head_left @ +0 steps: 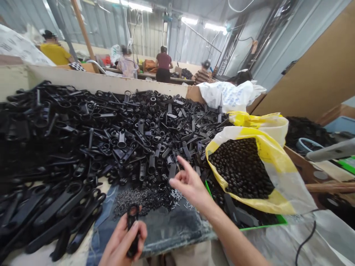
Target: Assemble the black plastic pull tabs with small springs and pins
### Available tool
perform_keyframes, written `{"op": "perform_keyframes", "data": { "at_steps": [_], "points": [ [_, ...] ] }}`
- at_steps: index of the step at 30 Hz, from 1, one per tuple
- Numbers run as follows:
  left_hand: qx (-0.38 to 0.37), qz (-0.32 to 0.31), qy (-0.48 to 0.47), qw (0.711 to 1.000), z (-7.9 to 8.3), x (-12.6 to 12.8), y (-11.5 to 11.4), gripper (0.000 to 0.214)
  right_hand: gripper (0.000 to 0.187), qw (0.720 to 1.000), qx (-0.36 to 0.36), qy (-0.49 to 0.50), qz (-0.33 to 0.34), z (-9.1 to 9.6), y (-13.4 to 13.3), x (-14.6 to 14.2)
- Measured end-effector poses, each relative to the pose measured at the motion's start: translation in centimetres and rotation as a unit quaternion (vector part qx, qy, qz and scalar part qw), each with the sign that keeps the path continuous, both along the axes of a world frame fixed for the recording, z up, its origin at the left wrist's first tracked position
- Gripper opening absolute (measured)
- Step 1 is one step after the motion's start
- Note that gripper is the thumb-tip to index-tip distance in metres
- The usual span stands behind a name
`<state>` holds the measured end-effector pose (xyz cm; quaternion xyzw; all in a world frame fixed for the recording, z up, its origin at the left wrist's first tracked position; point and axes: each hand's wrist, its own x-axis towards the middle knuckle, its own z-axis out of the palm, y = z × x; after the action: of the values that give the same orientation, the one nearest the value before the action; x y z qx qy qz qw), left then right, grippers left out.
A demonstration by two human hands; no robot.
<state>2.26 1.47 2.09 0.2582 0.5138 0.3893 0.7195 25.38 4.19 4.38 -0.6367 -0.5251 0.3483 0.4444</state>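
In my left hand (123,238), low at the front, is a black plastic handle-like part (133,240) with a ring at its upper end. My fingers and thumb wrap round its body. My right hand (191,184) reaches over the near side of a heap of black plastic parts (119,129). Its index finger stretches forward and its thumb stands apart, with the other fingers partly curled. I make out nothing held there. Below it lie small silver pins (177,199), beside a spread of tiny dark grey pieces (130,199) on the dark work surface (172,225).
A yellow and white bag (277,159) of dark round beads (241,166) stands at right over a green-edged tray (263,226). Longer black ringed parts (58,214) pile up at front left. A low board (111,81) backs the heap, with several people working beyond it.
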Motion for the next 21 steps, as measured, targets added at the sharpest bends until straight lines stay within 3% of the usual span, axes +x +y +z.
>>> {"op": "perform_keyframes", "data": {
  "at_steps": [3, 5, 8, 11, 13, 16, 18, 21],
  "points": [
    [0.024, 0.001, -0.043, 0.999, 0.1, 0.6, -0.1, 0.068, 0.098, 0.977, -0.029, 0.166, 0.128, -0.9, -3.3, -4.1],
    [0.028, 0.01, -0.064, 0.998, 0.0, 0.7, -0.3, 0.063, 0.104, 0.962, -0.057, 0.192, 0.184, -1.4, -5.0, -5.7],
    [0.044, 0.029, -0.048, 0.997, -0.6, 0.4, -0.7, 0.067, 0.108, 0.96, -0.071, 0.184, 0.198, -2.4, -6.2, -6.8],
    [0.037, 0.068, -0.044, 0.996, -1.0, 0.0, -0.9, 0.068, 0.099, 0.985, -0.017, 0.09, 0.148, -3.8, -6.5, -7.5],
    [0.034, 0.069, -0.073, 0.994, -1.1, -0.2, -0.9, 0.062, 0.082, 0.989, 0.076, -0.033, 0.12, -4.8, -6.7, -8.0],
    [0.031, 0.067, -0.114, 0.991, -1.1, -0.1, -0.9, 0.056, 0.051, 0.948, 0.228, -0.193, 0.113, -5.7, -7.0, -8.6],
    [0.02, 0.085, -0.128, 0.988, -1.3, 0.0, -1.0, 0.056, 0.04, 0.928, 0.274, -0.227, 0.109, -5.7, -7.1, -8.6],
    [0.001, 0.102, -0.134, 0.986, -1.6, 0.1, -1.1, 0.055, 0.034, 0.935, 0.278, -0.196, 0.105, -5.2, -7.0, -8.3]
  ]
}}
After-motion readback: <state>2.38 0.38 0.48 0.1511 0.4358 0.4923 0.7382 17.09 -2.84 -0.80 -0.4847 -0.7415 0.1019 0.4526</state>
